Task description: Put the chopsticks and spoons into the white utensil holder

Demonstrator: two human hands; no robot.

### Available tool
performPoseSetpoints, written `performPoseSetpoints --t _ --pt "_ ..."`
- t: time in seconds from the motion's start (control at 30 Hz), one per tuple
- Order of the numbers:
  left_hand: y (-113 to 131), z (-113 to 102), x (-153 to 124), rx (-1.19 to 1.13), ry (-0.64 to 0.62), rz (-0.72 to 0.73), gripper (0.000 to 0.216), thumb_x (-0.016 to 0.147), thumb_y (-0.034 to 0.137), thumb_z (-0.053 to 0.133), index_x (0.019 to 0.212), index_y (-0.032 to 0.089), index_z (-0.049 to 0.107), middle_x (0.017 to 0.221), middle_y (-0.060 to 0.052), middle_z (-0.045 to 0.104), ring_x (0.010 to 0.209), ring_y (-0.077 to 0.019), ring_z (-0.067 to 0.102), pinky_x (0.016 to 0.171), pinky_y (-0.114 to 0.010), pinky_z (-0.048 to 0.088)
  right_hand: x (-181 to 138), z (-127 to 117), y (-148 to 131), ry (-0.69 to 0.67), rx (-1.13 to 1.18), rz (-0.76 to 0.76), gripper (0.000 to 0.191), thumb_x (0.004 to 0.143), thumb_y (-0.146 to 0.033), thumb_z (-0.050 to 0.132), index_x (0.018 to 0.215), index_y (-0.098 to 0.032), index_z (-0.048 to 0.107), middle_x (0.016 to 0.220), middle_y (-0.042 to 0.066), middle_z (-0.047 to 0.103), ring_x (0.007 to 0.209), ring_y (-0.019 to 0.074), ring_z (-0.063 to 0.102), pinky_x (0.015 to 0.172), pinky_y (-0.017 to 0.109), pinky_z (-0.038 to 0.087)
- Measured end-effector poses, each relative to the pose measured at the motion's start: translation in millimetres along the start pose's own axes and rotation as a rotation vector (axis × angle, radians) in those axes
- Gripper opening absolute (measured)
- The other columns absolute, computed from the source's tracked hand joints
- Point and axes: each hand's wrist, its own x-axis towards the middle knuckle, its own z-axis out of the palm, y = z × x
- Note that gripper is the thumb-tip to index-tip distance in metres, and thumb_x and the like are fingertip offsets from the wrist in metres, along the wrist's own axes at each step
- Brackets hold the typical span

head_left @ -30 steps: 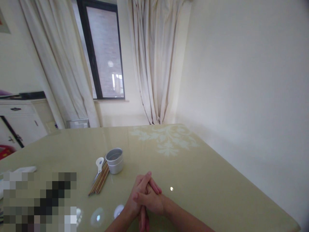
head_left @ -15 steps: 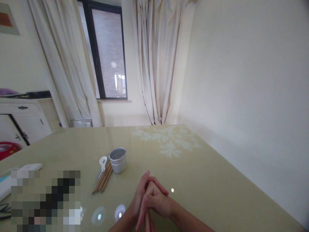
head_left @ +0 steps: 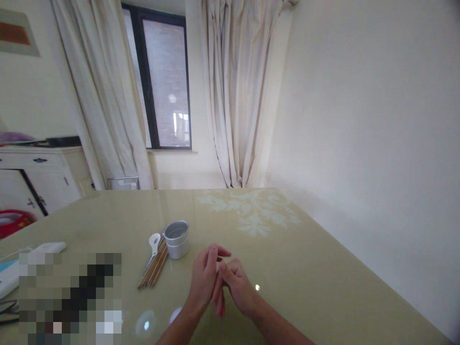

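My left hand (head_left: 204,275) and my right hand (head_left: 241,287) touch each other just above the table (head_left: 323,287), with no object in either. The left hand's fingers reach to the right, loosely extended. On the right hand, the thumb lies near the left fingers and some fingers point downward between the hands; part of them is hidden. Left of the hands stands a grey metal cup (head_left: 178,245), upright. Beside it lies a bundle of wooden chopsticks (head_left: 155,268), and against them a white spoon (head_left: 154,242).
A white object (head_left: 50,248) lies at the table's left, partly under a blurred patch, with black looped handles (head_left: 9,309) below. A wall (head_left: 377,143) runs along the right edge. Curtains (head_left: 237,96) and a white cabinet (head_left: 50,177) stand behind.
My hands were more tightly interlaced; they have loosened and shifted slightly up, with the left fingers straighter. The view has moved a little; the cup, chopsticks and spoon stay put.
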Motion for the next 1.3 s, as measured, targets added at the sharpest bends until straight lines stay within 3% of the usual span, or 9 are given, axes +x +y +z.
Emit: performPoseSetpoints --t 0.13,0.23,0.53,0.63,0.73,0.87,0.97,1.1,1.3 --pt "2.1 -42.5 33.7 0.508 0.463 0.253 0.047 0.095 0.055 0.053 0.117 0.02 0.074 0.125 -0.017 0.074 0.12 -0.0381 0.064 0.109 -0.059 0.047 17.2 -25.8 -2.2 0.426 0.065 -0.027 0.075 0.082 -0.089 0.066 0.071 -0.014 0.074 0.051 0.002 0.063 0.042 0.0114 0.054 0.045 0.022 0.043" --pt "-8.8 -70.0 46.6 0.838 0.608 0.137 0.066 0.093 0.06 0.059 0.147 0.021 0.06 0.153 -0.022 0.058 0.135 -0.0477 0.053 0.108 -0.069 0.043 23.8 -48.6 -2.7 0.6 0.037 -0.033 0.068 0.08 -0.083 0.074 0.072 -0.015 0.073 0.052 0.0 0.061 0.045 0.0107 0.053 0.047 0.022 0.041" --pt "-40.3 -88.6 61.7 0.881 0.441 0.133 0.085 0.088 0.065 0.063 0.149 0.007 0.051 0.134 -0.026 0.072 0.127 -0.0435 0.066 0.109 -0.056 0.05 24.5 -72.9 2.4 0.654 -0.082 -0.052 0.061 0.085 -0.079 0.069 0.08 -0.018 0.073 0.062 0.0 0.062 0.053 0.0136 0.055 0.055 0.027 0.045" --pt "-39.0 -62.1 51.6 0.719 0.293 0.131 0.087 0.082 0.064 0.07 0.147 0.009 0.052 0.138 -0.024 0.071 0.13 -0.0419 0.066 0.11 -0.056 0.051 21.9 -73.8 0.8 0.547 -0.242 -0.082 0.065 0.081 -0.079 0.075 0.107 -0.02 0.075 0.093 0.009 0.075 0.08 0.0232 0.071 0.072 0.035 0.056" --pt "-40.2 -20.5 33.1 0.459 0.005 0.174 0.09 0.081 0.056 0.076 0.153 0.011 0.047 0.146 -0.023 0.068 0.127 -0.0363 0.07 0.108 -0.051 0.056 16.3 -72.3 -3.4 0.359 -0.38 -0.142 0.099 0.064 -0.065 0.097 0.146 -0.024 0.059 0.142 0.015 0.068 0.128 0.0349 0.066 0.105 0.048 0.054" --pt "-48.0 10.4 19.7 0.285 -0.221 0.235 0.1 0.081 0.036 0.079 0.166 0.02 0.031 0.157 -0.019 0.06 0.134 -0.0294 0.067 0.112 -0.047 0.056 10.6 -77.8 -10.6 0.305 -0.476 -0.143 0.1 0.067 -0.045 0.099 0.149 -0.024 0.047 0.133 0.012 0.073 0.125 0.0341 0.069 0.113 0.05 0.049" --pt "-51.6 -8.3 29.1 0.363 -0.246 0.239 0.088 0.085 0.037 0.077 0.163 0.022 0.038 0.158 -0.017 0.058 0.135 -0.0279 0.066 0.102 -0.042 0.061 9.4 -95.0 -13.5 0.391 -0.531 -0.14 0.084 0.07 -0.041 0.096 0.138 -0.025 0.05 0.124 0.01 0.076 0.116 0.0322 0.072 0.107 0.049 0.052" --pt "-49.3 -65.9 49.7 0.923 0.034 0.105 0.032 0.105 0.032 0.05 0.119 0.015 0.072 0.119 -0.015 0.076 0.113 -0.0287 0.073 0.106 -0.046 0.056 7.8 -122.9 -14.4 0.459 -0.544 -0.096 0.08 0.065 -0.043 0.097 0.129 -0.026 0.053 0.121 0.009 0.077 0.114 0.0328 0.072 0.102 0.05 0.053" --pt "-49.0 -109.9 52.1 1.498 0.175 -0.093 0.029 0.104 0.027 0.053 0.12 0.015 0.074 0.124 -0.018 0.074 0.117 -0.032 0.07 0.094 -0.039 0.056 4.8 -137.2 -13.4 0.452 -0.479 -0.091 0.084 0.064 -0.045 0.1 0.132 -0.027 0.055 0.127 0.009 0.075 0.121 0.0326 0.071 0.105 0.05 0.054"
